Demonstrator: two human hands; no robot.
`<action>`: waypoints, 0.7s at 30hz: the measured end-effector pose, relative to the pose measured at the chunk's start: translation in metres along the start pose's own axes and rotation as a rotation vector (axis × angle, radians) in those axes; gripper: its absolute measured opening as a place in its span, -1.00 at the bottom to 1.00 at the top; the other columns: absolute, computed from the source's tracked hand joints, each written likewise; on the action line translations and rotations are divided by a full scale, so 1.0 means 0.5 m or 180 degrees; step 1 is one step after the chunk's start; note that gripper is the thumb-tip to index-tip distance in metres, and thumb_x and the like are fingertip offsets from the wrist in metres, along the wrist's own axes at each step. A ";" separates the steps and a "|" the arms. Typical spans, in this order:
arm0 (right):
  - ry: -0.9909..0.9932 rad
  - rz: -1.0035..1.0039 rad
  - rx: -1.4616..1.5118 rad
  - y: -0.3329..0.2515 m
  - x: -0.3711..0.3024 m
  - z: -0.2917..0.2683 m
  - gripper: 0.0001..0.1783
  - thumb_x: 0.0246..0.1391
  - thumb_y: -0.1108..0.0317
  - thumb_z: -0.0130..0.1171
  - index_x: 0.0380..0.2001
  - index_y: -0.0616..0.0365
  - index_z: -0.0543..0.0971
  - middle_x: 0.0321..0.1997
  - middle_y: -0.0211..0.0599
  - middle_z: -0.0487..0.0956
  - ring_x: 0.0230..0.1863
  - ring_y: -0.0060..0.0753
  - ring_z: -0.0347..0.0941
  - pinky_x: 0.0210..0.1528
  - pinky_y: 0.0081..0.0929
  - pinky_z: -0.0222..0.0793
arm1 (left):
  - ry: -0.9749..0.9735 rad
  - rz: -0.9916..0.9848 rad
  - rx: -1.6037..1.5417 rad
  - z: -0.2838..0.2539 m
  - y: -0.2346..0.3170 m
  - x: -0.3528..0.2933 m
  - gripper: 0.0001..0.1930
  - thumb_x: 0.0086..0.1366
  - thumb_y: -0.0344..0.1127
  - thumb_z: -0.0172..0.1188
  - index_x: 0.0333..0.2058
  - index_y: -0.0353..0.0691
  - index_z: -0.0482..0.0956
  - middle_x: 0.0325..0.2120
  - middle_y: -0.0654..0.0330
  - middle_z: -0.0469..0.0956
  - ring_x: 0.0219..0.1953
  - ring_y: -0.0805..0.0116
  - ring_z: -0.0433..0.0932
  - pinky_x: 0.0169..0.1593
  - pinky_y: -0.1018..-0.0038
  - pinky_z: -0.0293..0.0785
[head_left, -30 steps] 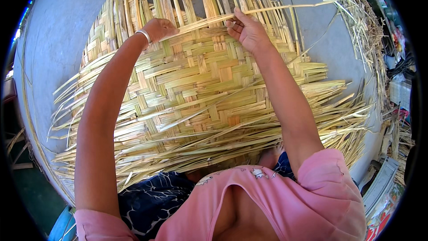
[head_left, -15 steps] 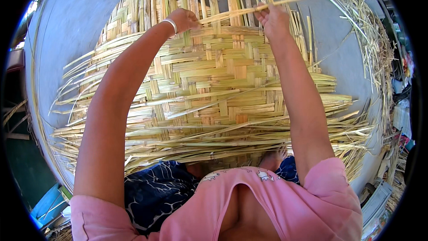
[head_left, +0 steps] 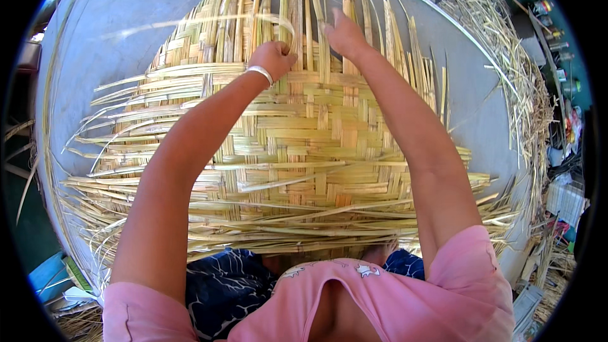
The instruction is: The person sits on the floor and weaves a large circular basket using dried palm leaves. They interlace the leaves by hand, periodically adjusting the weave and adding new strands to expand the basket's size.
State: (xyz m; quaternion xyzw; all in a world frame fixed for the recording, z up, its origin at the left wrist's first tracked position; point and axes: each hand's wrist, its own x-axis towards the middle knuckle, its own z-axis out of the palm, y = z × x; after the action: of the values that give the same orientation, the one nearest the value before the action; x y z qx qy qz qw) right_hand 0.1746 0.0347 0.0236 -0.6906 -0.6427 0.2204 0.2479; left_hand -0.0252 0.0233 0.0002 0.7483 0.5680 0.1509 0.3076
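The woven mat [head_left: 329,133] of flat, yellow-green strips lies on the grey floor [head_left: 475,107] in front of a person, its weave filling the middle of the view. Near its far edge the left hand [head_left: 274,61], with a white bracelet [head_left: 260,75] at the wrist, has its grip pinching a thin pale strip [head_left: 215,18]. The strip bends sharply just above the fingers and reaches out to the left over the mat's upright strips [head_left: 240,25], its far end blurred.

The right hand [head_left: 347,35] is raised beside other uprights, right of the left hand and well apart from it. Its fingers point away from the body; whether its grip is spread or pressed on a strip cannot be told.

Loose strips [head_left: 329,220] lie crosswise over the near part of the mat, close to the person's feet, which are partly hidden. Strip ends fan out past both sides of the weave. A long, pale curved band [head_left: 437,9] arcs across the far right, near a heap of dry straw [head_left: 529,95]. At the lower left sits a blue object [head_left: 47,273], partly cut off by the picture's dark rim.
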 end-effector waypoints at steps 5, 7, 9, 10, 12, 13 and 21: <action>-0.0039 0.0812 0.1005 0.032 0.047 0.067 -0.46 -0.07 0.24 0.24 -0.10 0.40 0.38 -0.14 0.08 0.49 -0.17 -0.09 0.48 -0.15 -0.31 0.41 | 0.0120 -0.0148 -0.0243 0.009 -0.010 0.002 -0.64 0.02 -0.07 0.24 -0.39 -0.30 0.58 -0.56 0.00 0.56 -0.49 0.19 0.53 -0.32 0.35 0.44; -0.0648 0.1494 0.2505 0.017 0.067 0.055 -0.55 -0.09 0.25 0.30 -0.20 0.34 0.44 -0.32 -0.15 0.54 -0.40 -0.31 0.53 -0.40 -0.43 0.46 | -0.0038 -0.0237 -0.0282 0.002 -0.011 -0.001 -0.64 0.01 -0.08 0.23 -0.38 -0.29 0.58 -0.53 0.00 0.56 -0.46 0.17 0.53 -0.29 0.35 0.45; -0.0738 0.1480 0.2413 0.009 0.084 0.062 -0.73 -0.10 0.33 0.30 -0.40 0.26 0.47 -0.48 -0.29 0.49 -0.59 -0.53 0.41 -0.59 -0.57 0.38 | -0.0283 -0.0390 -0.0372 -0.006 -0.004 -0.003 -0.65 0.00 -0.08 0.20 -0.34 -0.24 0.60 -0.44 -0.03 0.59 -0.35 0.07 0.56 -0.20 0.31 0.47; -0.0831 0.1463 0.2336 0.011 0.088 0.063 -0.75 -0.10 0.34 0.30 -0.42 0.27 0.48 -0.50 -0.30 0.49 -0.59 -0.52 0.40 -0.58 -0.56 0.38 | -0.0277 -0.0334 -0.0340 -0.004 -0.004 -0.003 -0.65 0.00 -0.08 0.21 -0.33 -0.24 0.60 -0.44 -0.03 0.58 -0.35 0.07 0.56 -0.21 0.31 0.47; -0.0887 0.1273 0.2476 0.028 0.099 0.076 -0.79 -0.19 0.45 0.33 -0.55 0.34 0.50 -0.59 -0.18 0.50 -0.65 -0.37 0.38 -0.63 -0.39 0.28 | -0.0271 -0.0240 -0.0270 0.003 -0.010 0.004 -0.64 0.01 -0.07 0.21 -0.33 -0.24 0.60 -0.44 -0.04 0.58 -0.36 0.07 0.56 -0.21 0.31 0.47; -0.0891 0.1336 0.2441 0.041 0.098 0.084 -0.79 -0.20 0.45 0.34 -0.56 0.33 0.50 -0.59 -0.18 0.50 -0.65 -0.37 0.38 -0.62 -0.39 0.27 | -0.0288 -0.0226 -0.0298 0.006 -0.014 0.005 -0.64 0.01 -0.07 0.21 -0.32 -0.24 0.60 -0.44 -0.04 0.58 -0.35 0.07 0.56 -0.20 0.31 0.47; -0.1053 0.1438 0.2489 0.041 0.095 0.074 -0.84 -0.12 0.41 0.29 -0.43 0.21 0.54 -0.46 -0.35 0.53 -0.49 -0.46 0.46 -0.46 -0.48 0.48 | -0.0342 -0.0225 -0.0441 0.012 -0.033 0.014 -0.59 0.04 -0.03 0.23 -0.25 -0.24 0.58 -0.36 0.00 0.59 -0.31 0.13 0.56 -0.17 0.34 0.46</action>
State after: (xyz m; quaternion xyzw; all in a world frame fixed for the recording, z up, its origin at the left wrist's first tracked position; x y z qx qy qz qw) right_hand 0.1710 0.0830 -0.0173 -0.6237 -0.3763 0.6009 0.3293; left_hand -0.0321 0.0309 -0.0159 0.7117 0.5649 0.1386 0.3938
